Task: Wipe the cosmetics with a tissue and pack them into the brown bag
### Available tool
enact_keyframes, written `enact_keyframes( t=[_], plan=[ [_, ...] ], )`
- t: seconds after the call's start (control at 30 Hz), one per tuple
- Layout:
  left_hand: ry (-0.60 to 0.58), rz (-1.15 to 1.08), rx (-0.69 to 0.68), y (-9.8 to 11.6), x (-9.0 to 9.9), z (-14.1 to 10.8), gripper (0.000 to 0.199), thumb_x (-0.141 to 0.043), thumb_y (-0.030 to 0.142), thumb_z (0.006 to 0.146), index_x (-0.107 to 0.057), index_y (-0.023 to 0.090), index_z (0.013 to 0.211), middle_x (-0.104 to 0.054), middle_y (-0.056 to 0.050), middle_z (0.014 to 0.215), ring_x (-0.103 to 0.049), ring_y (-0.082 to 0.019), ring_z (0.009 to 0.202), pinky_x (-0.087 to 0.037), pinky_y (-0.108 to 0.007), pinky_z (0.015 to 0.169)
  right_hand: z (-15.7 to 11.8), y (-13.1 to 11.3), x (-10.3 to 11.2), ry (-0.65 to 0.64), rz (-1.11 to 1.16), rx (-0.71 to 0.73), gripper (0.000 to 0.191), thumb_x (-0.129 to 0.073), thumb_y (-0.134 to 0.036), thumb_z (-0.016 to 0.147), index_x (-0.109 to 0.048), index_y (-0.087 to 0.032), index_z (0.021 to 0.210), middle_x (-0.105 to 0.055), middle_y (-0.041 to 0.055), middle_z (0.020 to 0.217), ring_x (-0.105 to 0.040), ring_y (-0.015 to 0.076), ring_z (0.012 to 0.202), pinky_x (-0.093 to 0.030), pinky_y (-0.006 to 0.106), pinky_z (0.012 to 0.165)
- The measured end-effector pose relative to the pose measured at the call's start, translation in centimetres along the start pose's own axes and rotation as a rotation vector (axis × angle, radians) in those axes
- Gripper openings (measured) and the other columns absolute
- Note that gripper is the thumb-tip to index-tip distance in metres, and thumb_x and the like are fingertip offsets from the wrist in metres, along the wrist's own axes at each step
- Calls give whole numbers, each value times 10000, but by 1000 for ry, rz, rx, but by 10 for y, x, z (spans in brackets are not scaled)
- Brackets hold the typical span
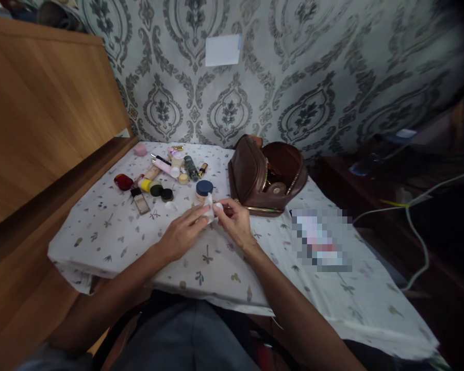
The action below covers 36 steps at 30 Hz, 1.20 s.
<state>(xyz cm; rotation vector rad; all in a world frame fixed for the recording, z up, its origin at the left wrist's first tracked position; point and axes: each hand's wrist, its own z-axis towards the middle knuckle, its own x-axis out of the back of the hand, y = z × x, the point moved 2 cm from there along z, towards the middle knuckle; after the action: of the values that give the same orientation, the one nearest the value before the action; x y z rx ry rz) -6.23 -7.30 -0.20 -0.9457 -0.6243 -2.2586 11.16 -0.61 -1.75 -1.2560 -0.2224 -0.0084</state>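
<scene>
My left hand [185, 230] and my right hand [234, 219] meet over the middle of the table, both closed on a small white object [210, 210]. My left fingers grip its left side and my right fingers its right side. Just behind it stands a jar with a dark blue lid [204, 188]. An open brown leather bag [251, 178] sits behind my right hand, with items inside. Several cosmetics lie to the left, among them a small black-lidded jar [167, 195], a dark green tube [191, 167] and a yellow-capped tube [146, 185].
A patterned white cloth covers the table [139, 245]. A red oval item [123, 182] and a pink item [140, 150] lie at the far left. A blurred-out flat object [321, 240] is on the right. A wooden panel [46, 98] rises on the left; white cables [419, 232] hang right.
</scene>
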Motion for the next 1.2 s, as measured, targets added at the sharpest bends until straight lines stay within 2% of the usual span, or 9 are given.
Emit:
enact_keyframes(
  t=[0.2, 0.33, 0.5, 0.67, 0.77, 0.87, 0.93, 1.1, 1.2],
  plan=[
    [-155, -11, 324, -44, -8, -21, 248, -455, 133, 937, -666, 183, 1056, -648, -132, 1310, -636, -255, 1198, -544, -434, 1004, 6, 4, 4, 76, 49, -119, 446, -679, -646, 737, -598, -208, 736, -559, -31, 534, -494, 116, 397, -349, 231, 370],
    [-58, -113, 394, -45, 4, -11, 182, -498, 189, 934, -665, 188, 1007, -683, -116, 1243, -657, -246, 1149, -539, -423, 990, 8, 4, 5, 81, 71, -144, 447, -682, -641, 734, -605, -201, 738, -542, -39, 475, -476, 114, 363, -362, 234, 369],
    [78, -167, 290, -17, 10, 13, 161, -498, 187, 955, -642, 193, 1027, -682, -108, 1228, -648, -217, 1147, -533, -379, 986, 7, 2, 4, 50, 119, -118, 421, -682, -610, 744, -620, -196, 788, -610, -15, 548, -550, 133, 425, -440, 248, 412],
    [-6, -27, 29, -1, -8, 19, 265, -420, 118, 967, -639, 195, 1095, -607, -120, 1334, -544, -245, 1280, -482, -443, 1074, 6, 3, 3, 47, 111, -130, 423, -717, -610, 711, -582, -209, 720, -572, -39, 515, -539, 126, 390, -405, 233, 364],
    [-101, 92, 9, -6, -21, 11, 262, -429, 102, 950, -654, 185, 1058, -585, -143, 1302, -521, -283, 1256, -499, -483, 1035, 10, 7, 5, 63, 140, -191, 462, -729, -647, 671, -566, -215, 673, -550, -44, 458, -498, 123, 349, -384, 237, 332],
    [-182, 135, 126, -19, -25, 2, 252, -428, 105, 940, -645, 186, 1038, -570, -130, 1189, -555, -264, 1112, -541, -444, 929, 13, 12, 6, 82, 184, -246, 493, -741, -671, 629, -557, -214, 649, -545, -42, 416, -468, 115, 323, -381, 238, 331],
    [-174, 66, 220, -28, -21, 0, 235, -422, 127, 943, -634, 190, 1025, -556, -100, 1099, -565, -237, 1024, -539, -405, 893, 15, 15, 6, 95, 211, -273, 497, -751, -667, 612, -564, -209, 655, -554, -38, 410, -474, 115, 325, -394, 238, 342],
    [79, -241, 526, -45, -2, 4, 125, -491, 244, 931, -596, 192, 973, -563, -47, 964, -557, -184, 882, -504, -302, 795, 15, 17, 5, 72, 305, -285, 464, -773, -620, 616, -605, -192, 682, -579, -25, 451, -520, 125, 377, -436, 242, 374],
    [140, -586, 739, -46, -3, 7, 202, -540, 403, 918, -563, 211, 976, -565, -4, 877, -543, -148, 770, -500, -255, 699, 14, 16, 4, 58, 401, -280, 456, -791, -593, 614, -614, -180, 693, -595, -22, 509, -539, 116, 417, -447, 230, 392]
  ],
)
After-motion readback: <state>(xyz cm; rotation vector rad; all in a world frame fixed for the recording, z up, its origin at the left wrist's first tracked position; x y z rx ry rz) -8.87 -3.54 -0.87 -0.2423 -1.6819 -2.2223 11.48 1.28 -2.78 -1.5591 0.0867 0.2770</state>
